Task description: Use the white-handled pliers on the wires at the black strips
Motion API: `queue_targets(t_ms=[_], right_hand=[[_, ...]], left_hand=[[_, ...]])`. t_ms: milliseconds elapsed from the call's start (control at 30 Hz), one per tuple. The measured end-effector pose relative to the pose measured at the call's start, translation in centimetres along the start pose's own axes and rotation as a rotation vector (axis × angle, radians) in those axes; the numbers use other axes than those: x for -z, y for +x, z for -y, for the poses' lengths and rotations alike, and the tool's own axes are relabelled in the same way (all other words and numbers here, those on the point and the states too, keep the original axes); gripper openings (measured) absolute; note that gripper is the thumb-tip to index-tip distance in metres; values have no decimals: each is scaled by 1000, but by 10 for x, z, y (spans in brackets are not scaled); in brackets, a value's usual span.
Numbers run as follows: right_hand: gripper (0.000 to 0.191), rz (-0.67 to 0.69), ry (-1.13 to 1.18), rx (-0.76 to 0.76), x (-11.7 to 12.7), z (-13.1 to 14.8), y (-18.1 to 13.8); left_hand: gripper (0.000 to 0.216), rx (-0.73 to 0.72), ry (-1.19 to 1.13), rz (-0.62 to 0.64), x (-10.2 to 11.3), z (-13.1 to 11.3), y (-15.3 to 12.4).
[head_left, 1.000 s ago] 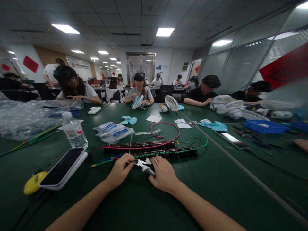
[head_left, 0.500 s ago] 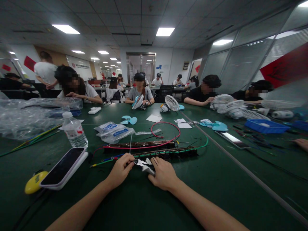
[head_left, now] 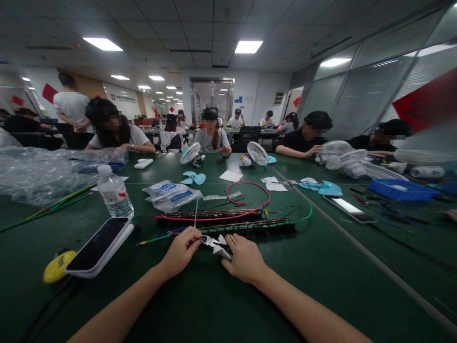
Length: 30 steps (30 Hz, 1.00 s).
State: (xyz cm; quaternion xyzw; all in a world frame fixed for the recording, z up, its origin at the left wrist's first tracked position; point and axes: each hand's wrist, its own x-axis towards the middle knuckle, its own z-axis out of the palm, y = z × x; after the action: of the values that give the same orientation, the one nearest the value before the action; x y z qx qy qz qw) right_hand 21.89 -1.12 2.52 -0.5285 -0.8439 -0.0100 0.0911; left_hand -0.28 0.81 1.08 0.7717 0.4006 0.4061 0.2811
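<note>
My left hand (head_left: 183,250) is closed in a pinch, and a thin white wire-like strand (head_left: 196,212) rises from between its fingertips. My right hand (head_left: 246,257) is wrapped around the pale grey handles of a pair of pliers (head_left: 221,251). The plier jaws point left and reach the left fingertips; whether they grip the strand is hidden. Just beyond both hands lie long dark strips with wires (head_left: 246,229) along them. A green wire (head_left: 309,212) and a red wire (head_left: 268,193) curve out from these strips.
On the left are a phone (head_left: 98,247), a yellow object (head_left: 59,267) and a water bottle (head_left: 114,193). Plastic bags (head_left: 171,195), blue fan blades (head_left: 193,178) and white fans (head_left: 257,153) lie farther off. A blue tray (head_left: 403,189) and another phone (head_left: 348,209) are right. Several people sit around.
My hands and the pliers keep almost the same pose; the view has shifted slightly. Across the table, a person's fan now rests on the table to the left, and their hand is away from it.
</note>
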Motion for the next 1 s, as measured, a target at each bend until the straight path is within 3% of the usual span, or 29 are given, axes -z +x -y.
queue_targets(t_ms=[467, 1000], right_hand=[[45, -87, -49, 83, 5, 4, 5], [51, -6, -28, 31, 2, 4, 6]], left_hand=[[21, -2, -26, 26, 1, 10, 0], [15, 10, -33, 15, 0, 11, 1]])
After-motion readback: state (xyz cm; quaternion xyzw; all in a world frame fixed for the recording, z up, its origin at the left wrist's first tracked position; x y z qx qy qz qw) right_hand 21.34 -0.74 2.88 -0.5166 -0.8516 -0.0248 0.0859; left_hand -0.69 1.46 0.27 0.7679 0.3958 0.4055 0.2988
